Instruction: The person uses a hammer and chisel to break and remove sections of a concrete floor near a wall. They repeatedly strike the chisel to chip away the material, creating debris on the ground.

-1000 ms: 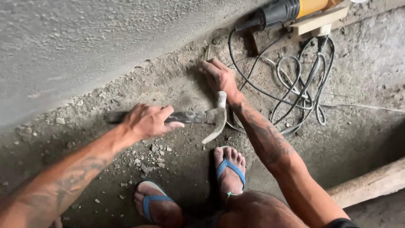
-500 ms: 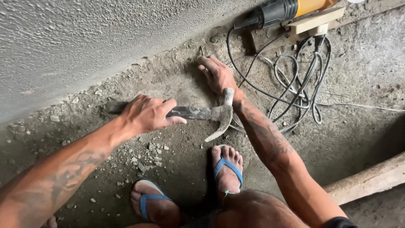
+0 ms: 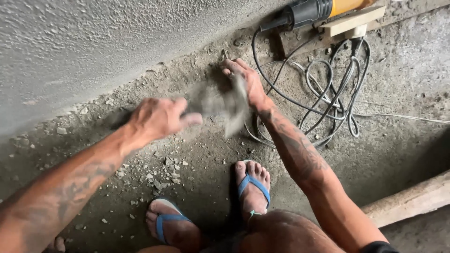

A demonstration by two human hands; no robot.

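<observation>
My left hand (image 3: 157,119) grips the handle of a claw hammer (image 3: 225,103), whose head is smeared by motion blur just left of my right hand. My right hand (image 3: 246,82) is pressed low against the ground where the rough grey wall (image 3: 93,51) meets the concrete floor. It seems to hold a thin metal piece (image 3: 224,55), a chisel or nail, whose tip pokes out above the fingers; most of it is hidden. My feet in blue flip-flops (image 3: 253,185) are planted below.
A yellow and black power tool (image 3: 323,9) lies on a wooden block (image 3: 356,21) at the top right. Its tangled black cable (image 3: 333,93) spreads over the floor beside my right arm. Concrete chips (image 3: 164,173) litter the floor. A timber beam (image 3: 412,199) lies at lower right.
The hammer has swung up and towards my right hand, and it is now blurred by motion. My left hand rose with it. My right hand stays in place at the wall's foot.
</observation>
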